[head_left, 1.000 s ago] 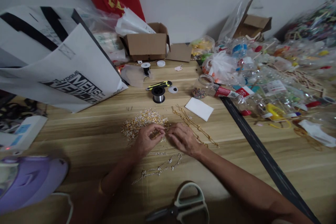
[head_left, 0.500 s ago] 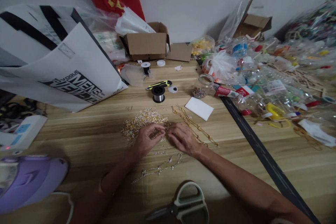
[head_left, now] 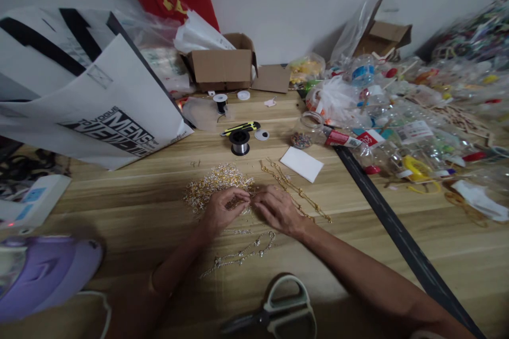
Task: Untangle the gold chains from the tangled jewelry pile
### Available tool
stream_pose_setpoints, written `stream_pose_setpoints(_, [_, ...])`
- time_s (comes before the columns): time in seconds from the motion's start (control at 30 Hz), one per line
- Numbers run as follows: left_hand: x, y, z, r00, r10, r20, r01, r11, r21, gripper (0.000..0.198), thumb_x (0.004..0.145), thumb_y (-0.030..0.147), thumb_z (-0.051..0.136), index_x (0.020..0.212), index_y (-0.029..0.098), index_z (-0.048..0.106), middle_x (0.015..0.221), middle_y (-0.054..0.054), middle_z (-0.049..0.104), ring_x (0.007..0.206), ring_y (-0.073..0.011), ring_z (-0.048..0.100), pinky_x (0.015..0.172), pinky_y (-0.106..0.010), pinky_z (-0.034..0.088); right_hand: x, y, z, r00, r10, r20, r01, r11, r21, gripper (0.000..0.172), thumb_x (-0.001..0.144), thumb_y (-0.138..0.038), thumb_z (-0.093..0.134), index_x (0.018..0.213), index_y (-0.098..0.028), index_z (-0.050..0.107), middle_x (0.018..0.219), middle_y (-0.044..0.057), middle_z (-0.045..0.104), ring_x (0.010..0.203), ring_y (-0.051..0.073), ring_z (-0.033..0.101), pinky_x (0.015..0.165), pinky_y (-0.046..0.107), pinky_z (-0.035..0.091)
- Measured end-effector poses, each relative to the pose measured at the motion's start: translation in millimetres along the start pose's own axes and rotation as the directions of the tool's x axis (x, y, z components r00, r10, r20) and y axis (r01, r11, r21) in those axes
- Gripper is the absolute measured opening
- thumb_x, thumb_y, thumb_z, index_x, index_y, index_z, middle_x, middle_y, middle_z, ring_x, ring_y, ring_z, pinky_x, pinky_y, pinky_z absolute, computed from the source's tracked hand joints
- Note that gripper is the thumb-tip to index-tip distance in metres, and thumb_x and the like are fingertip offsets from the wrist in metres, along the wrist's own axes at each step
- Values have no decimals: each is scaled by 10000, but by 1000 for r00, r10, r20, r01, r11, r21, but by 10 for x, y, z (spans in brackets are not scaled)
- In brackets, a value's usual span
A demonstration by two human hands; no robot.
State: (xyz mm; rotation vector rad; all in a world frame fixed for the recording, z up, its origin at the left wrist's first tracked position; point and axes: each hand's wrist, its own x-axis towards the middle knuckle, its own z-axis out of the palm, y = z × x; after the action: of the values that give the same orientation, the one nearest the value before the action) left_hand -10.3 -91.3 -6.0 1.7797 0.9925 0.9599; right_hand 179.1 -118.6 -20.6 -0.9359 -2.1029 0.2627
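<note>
My left hand (head_left: 225, 211) is pinched at the right edge of a heap of gold and silver beads and charms (head_left: 217, 183). Fingertip to fingertip with it, my right hand (head_left: 278, 207) is closed too, its fingers curled down. Whatever small piece lies between the fingertips is too small to make out. Two gold beaded chains (head_left: 314, 205) run beside and partly behind the right hand. Nearer to me, a silver chain (head_left: 240, 259) with small charms lies curved on the wooden table (head_left: 178, 296).
Scissors (head_left: 288, 304) lie at the front edge. Behind the heap are a wire spool (head_left: 239, 143), a yellow utility knife (head_left: 242, 128), a white card (head_left: 302, 164) and a jar of beads (head_left: 304, 132). Plastic bottles (head_left: 413, 132) crowd the right; a white bag (head_left: 103, 100) and purple iron (head_left: 47, 275) stand left.
</note>
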Motion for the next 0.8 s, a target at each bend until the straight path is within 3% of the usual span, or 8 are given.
stream_pose_setpoints(0.5, [8,35,-10,994,-111,7,111,987,-120,135,690,207,705,795,145,646,758,-61,726,733,-165,688,759,-284,553,5,-1,-2,1000,-10,5,10,1000,-7,104,915,-198,460,938,-175,560,875,88,625,834,190,579,720,318,470])
stream_pose_setpoints(0.8, [5,9,-8,994,-106,16,107,988,-114,92,700,208,689,762,145,662,761,-58,715,741,-157,672,743,-261,543,3,2,4,1000,-8,17,9,1000,-18,90,914,-195,467,936,-178,553,865,82,624,830,188,579,729,318,465])
